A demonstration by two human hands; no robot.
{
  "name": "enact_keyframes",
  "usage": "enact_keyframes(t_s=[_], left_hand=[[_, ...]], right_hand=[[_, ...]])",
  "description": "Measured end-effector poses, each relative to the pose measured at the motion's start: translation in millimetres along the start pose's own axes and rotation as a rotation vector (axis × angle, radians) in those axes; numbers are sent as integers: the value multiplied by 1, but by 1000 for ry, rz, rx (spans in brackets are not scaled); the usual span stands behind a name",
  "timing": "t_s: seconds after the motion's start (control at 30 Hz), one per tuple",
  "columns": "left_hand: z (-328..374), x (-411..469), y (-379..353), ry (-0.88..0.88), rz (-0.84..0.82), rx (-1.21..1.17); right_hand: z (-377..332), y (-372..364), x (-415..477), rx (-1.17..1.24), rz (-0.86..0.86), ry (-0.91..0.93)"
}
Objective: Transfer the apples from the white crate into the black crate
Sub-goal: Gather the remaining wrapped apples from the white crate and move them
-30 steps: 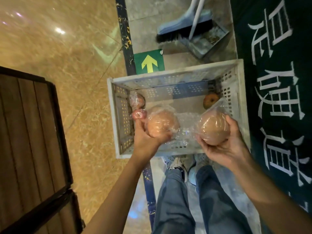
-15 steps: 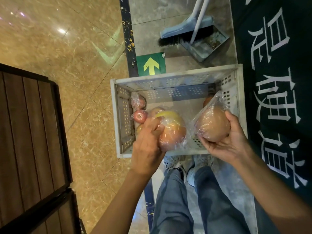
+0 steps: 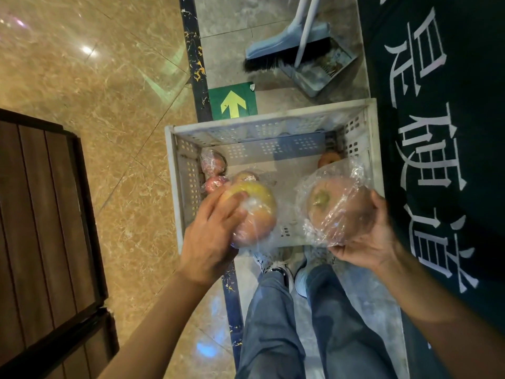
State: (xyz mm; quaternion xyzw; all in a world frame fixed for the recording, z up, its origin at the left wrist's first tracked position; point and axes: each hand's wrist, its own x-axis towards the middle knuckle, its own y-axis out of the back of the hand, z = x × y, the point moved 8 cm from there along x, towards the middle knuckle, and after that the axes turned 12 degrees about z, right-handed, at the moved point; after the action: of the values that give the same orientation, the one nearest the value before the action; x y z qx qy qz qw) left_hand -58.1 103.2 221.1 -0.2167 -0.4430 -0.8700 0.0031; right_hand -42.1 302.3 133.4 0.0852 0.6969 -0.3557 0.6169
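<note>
The white crate (image 3: pixel 273 125) stands on the floor in front of my feet. My left hand (image 3: pixel 211 236) grips a plastic-wrapped yellow-red apple (image 3: pixel 257 212) over the crate's near left part, palm down. My right hand (image 3: pixel 369 242) holds a second wrapped apple (image 3: pixel 336 206) over the near right part, stem end facing me. Inside the crate lie wrapped apples at the left wall (image 3: pixel 213 162) and a bare red apple (image 3: pixel 329 159) in the far right corner. No black crate is in view.
A broom and grey dustpan (image 3: pixel 314 67) lie beyond the crate. A green arrow sticker (image 3: pixel 233 103) is on the floor. A dark mat with white characters (image 3: pixel 437 132) runs along the right. A dark wooden panel (image 3: pixel 41 228) is at left.
My left hand has turned over, from cradling its apple underneath to gripping it from above. My right hand's apple has tilted so the stem faces me. The view has dropped slightly.
</note>
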Motion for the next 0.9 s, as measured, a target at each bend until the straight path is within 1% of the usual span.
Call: enact_keyframes(t_s=[0.03,0.07,0.1,0.17,0.2,0.23,0.27,0.3,0.37,0.4,0.43,0.47,0.5,0.53,0.57,0.6,0.63,0.67,0.7,0.73,0.77,0.8,0.83,0.9], left_hand=[[-9,-1,0,241,22,-53],[-18,-7,-1,524,64,-114],[-25,-16,-3,767,142,-159],[-32,-34,-11,1118,311,-260],[-36,-44,-18,1309,386,-346],[-39,-54,-27,1504,444,-440],[-41,-64,-36,1662,487,-516],[-42,-71,-43,1761,503,-563],[-43,-79,-48,1833,492,-601],[-42,-81,-49,1847,479,-613],[-41,-83,-50,1862,467,-626],[-41,-85,-51,1877,465,-644],[-40,-87,-51,1885,463,-660],[-39,-88,-51,1887,458,-661],[-38,-89,-49,1884,451,-651],[-38,-90,-48,1880,449,-639],[-37,-90,-47,1878,451,-630],[-37,-91,-45,1880,454,-626],[-36,-91,-44,1886,455,-630],[-36,-92,-43,1889,458,-633],[-36,-91,-42,1889,457,-631],[-36,-90,-41,1887,455,-630],[-36,-90,-40,1884,456,-632],[-37,-89,-40,1875,460,-644]], right_hand=[[-1,-3,-2,10,-45,10],[-2,-4,-1,2,-90,19],[0,-7,0,-17,-143,11],[3,-19,-7,-32,-286,-5],[1,-18,-8,1,-348,-1],[-1,-16,-8,6,-360,-9],[2,-13,-3,9,-349,-13],[4,-12,0,-14,-363,-40],[9,-2,5,-38,-399,-81],[9,0,5,-42,-411,-70],[10,2,5,-54,-391,-51],[9,7,8,-53,-310,-51],[9,3,2,-92,-301,-92],[6,-6,-4,-131,-316,-69],[6,-31,-20,-194,-481,-75],[4,-45,-29,-332,-527,-2],[2,-56,-35,-575,-463,107],[-3,-48,-31,-792,-281,219],[-15,-42,-33,-968,-55,382],[-24,-40,-38,-1152,116,567],[-28,-45,-45,-1302,212,735],[-30,-51,-51,-1369,254,881],[-32,-56,-58,-1384,283,1001],[-37,-61,-64,-1403,363,1196]])
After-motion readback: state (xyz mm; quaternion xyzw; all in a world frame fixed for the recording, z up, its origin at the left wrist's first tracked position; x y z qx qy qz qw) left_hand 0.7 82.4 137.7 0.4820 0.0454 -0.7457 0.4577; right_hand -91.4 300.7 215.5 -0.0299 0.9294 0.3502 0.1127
